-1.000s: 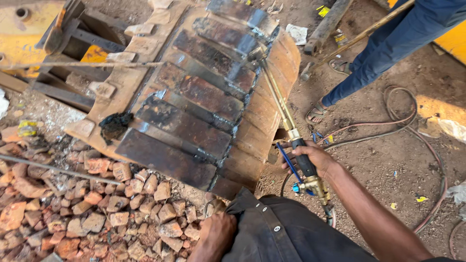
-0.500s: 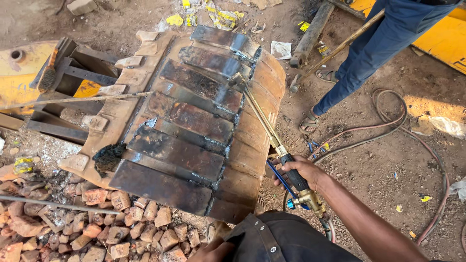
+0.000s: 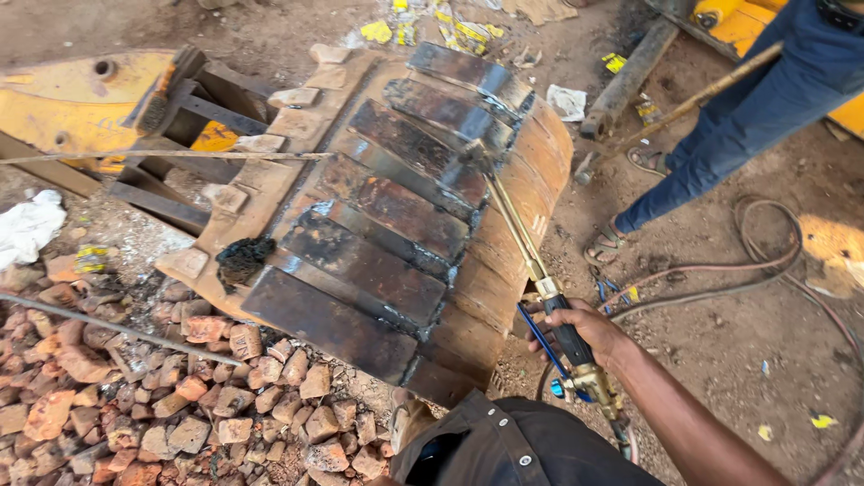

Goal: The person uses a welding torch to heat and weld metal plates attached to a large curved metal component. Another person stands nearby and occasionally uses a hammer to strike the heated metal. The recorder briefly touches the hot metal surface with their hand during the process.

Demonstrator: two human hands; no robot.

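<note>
Fingers of my right hand wrap the torch; I'd hold its tip steady on the bucket. Left hand is hidden.

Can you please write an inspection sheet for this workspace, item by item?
Surface: bare dirt ground.
Job's things: rusty excavator bucket lying on the ground; cutting torch, its tip over the bucket's plates.
Clutter: broken bricks, white rag, yellow wrappers, metal pipe.
Grippers: right hand grips the torch handle; left hand not in view.
Cables: hoses looping over the dirt.
Surroundings: another person's legs in sandals, yellow machine arm.
</note>
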